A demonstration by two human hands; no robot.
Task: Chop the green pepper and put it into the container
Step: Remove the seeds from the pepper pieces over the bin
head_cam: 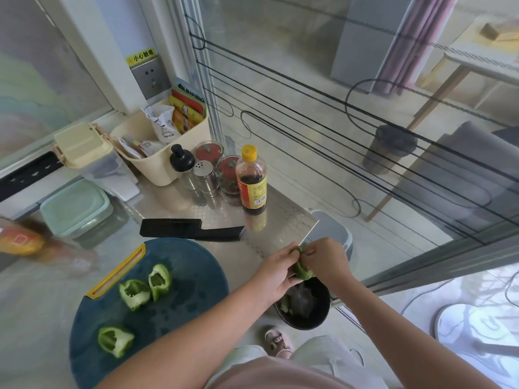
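Coring over the waste: a person's left hand [276,273] and right hand [325,261] both grasp a green pepper piece [302,272] just past the right edge of the steel countertop [168,203], directly above a black bin [317,318] that holds scraps. The left fingers curl round its body while the right pinch at its top end, apparently tearing out the core. The likely mishap is that a hard tug lets the slick piece slip into the bin with the waste, or scatters seeds on the floor. Three hollowed pepper pieces [134,293] lie on the left half of the round blue cutting board [182,276]. They are bright green outside, pale inside, and none is chopped. A black cleaver [179,228] lies untouched beyond the board's far edge. The lidded container [74,207] sits closed near the countertop's left edge.
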